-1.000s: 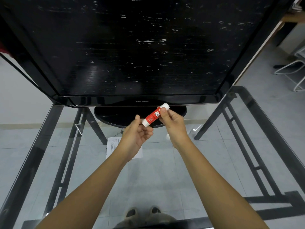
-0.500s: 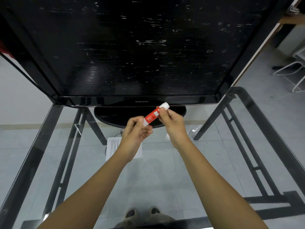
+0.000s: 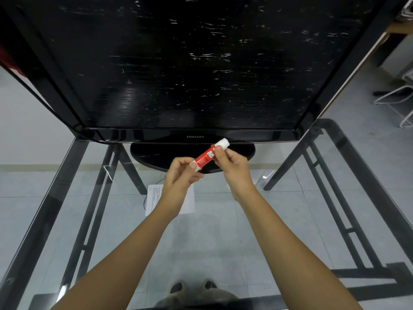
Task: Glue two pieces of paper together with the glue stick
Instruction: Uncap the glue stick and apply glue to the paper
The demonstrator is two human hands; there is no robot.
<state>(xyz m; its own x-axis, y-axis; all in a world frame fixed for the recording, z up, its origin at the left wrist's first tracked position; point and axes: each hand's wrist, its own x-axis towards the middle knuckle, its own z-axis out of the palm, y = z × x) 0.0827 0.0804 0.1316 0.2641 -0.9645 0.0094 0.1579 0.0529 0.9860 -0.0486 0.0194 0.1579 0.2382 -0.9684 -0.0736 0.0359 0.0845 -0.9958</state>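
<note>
A red and white glue stick (image 3: pixel 206 155) is held slanted above the glass table, white end up and to the right. My right hand (image 3: pixel 233 167) pinches its upper part with thumb and fingers. My left hand (image 3: pixel 182 175) closes its fingertips on the lower end. Below my left wrist a white sheet of paper (image 3: pixel 154 199) with printed text lies flat, partly hidden by the hand and forearm. I cannot tell whether it is one sheet or two.
A large black Samsung monitor (image 3: pixel 194 63) on an oval stand (image 3: pixel 156 157) fills the back of the glass table (image 3: pixel 335 139). Dark metal table legs (image 3: pixel 330 198) and the tiled floor show through the glass. A white wire chair (image 3: pixel 400 101) stands at the far right.
My left fingers shifted along the lower end of the glue stick, curling over it more. The stick stayed nearly still in my right hand.
</note>
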